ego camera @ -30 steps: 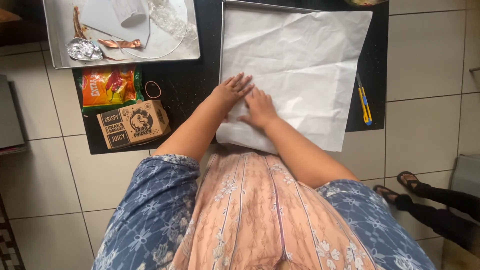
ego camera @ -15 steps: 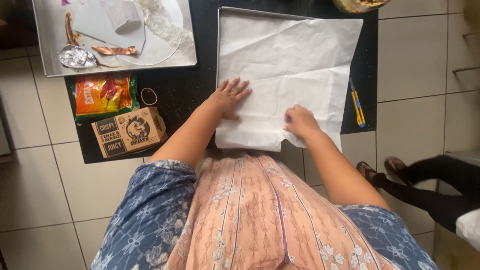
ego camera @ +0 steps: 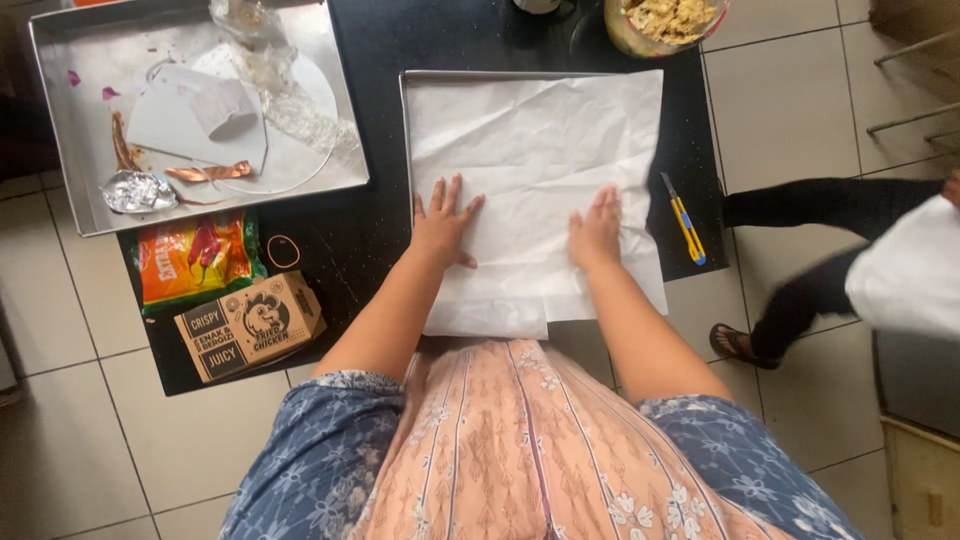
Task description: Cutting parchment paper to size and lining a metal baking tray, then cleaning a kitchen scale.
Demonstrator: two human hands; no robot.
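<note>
Fingers spread flat, left hand (ego camera: 441, 226) & right hand (ego camera: 596, 230) pressing white paper (ego camera: 535, 150) underneath

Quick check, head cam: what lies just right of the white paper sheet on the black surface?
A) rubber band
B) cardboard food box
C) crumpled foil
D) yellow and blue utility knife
D: the yellow and blue utility knife lies on the black surface just past the right edge of the white paper sheet, near the right hand; the left hand presses the sheet's other side.
</note>
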